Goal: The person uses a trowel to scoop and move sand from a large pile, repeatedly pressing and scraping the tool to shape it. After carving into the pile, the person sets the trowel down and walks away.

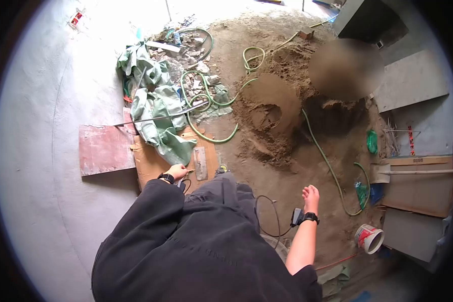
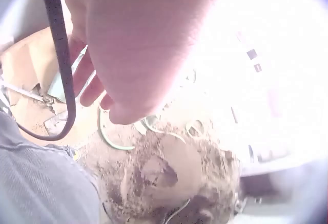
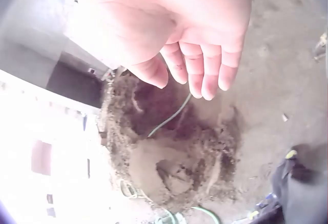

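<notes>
My left hand (image 1: 177, 171) hangs over the cardboard (image 1: 148, 163), close to the lower end of a green tarp (image 1: 172, 142). Its fingers look loose in the left wrist view, and nothing shows in them. A flat metal trowel (image 1: 200, 163) lies on the cardboard just right of that hand. Out to the right, my right hand (image 1: 311, 199) is held over the dirt floor. In the right wrist view its palm (image 3: 148, 22) shows bare, the fingers (image 3: 210, 70) loosely bent. A sand pile (image 1: 269, 113) with a hollow in its top rises ahead.
Green hose (image 1: 319, 151) winds across the floor. Rubble (image 1: 201, 68) lies beyond the tarp, and a reddish board (image 1: 105, 149) sits at the left. On the right are a white bucket (image 1: 369, 238) on its side, a shovel (image 1: 382, 173) and leaning boards (image 1: 415, 186).
</notes>
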The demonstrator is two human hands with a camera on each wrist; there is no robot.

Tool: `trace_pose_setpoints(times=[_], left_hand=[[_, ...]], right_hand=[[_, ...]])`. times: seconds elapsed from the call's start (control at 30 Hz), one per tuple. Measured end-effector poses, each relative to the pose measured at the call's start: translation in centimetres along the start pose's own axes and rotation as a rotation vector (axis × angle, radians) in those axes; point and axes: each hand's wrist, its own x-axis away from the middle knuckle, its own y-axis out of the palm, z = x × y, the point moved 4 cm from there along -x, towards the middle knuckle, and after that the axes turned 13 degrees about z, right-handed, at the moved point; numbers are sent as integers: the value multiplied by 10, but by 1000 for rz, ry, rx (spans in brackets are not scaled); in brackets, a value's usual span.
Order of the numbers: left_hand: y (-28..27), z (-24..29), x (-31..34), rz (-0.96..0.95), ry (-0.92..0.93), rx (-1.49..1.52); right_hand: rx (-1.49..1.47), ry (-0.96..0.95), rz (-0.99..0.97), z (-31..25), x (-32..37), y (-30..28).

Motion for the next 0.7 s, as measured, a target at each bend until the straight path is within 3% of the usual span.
trace_pose_setpoints(times=[0.03, 0.07, 0.1, 0.2, 0.27, 0.37, 0.5, 0.57, 0.7], left_hand=[[11, 7, 4, 7, 30, -48], [28, 8, 9, -138, -39, -35], [78, -44, 143, -357, -55, -78], [139, -87, 122, -418, -117, -125], [160, -92, 121, -257, -122, -73], [228, -92, 118, -481, -138, 37], [358, -135, 62, -524, -222, -152], [414, -179, 25, -304, -474, -205], [532, -270, -44, 146, -449, -140]], right_hand=[[-9, -65, -11, -10, 6, -8], [-19, -128, -24, -17, 12, -15], [237, 55, 106, 12, 131, -130], [190, 275, 76, 40, 152, -113], [310, 398, 44, 82, 144, -102], [374, 487, 16, 145, 104, -67], [462, 506, 23, 263, 37, 12], [422, 466, -94, 317, 25, 61], [441, 577, -242, 421, 40, 105]])
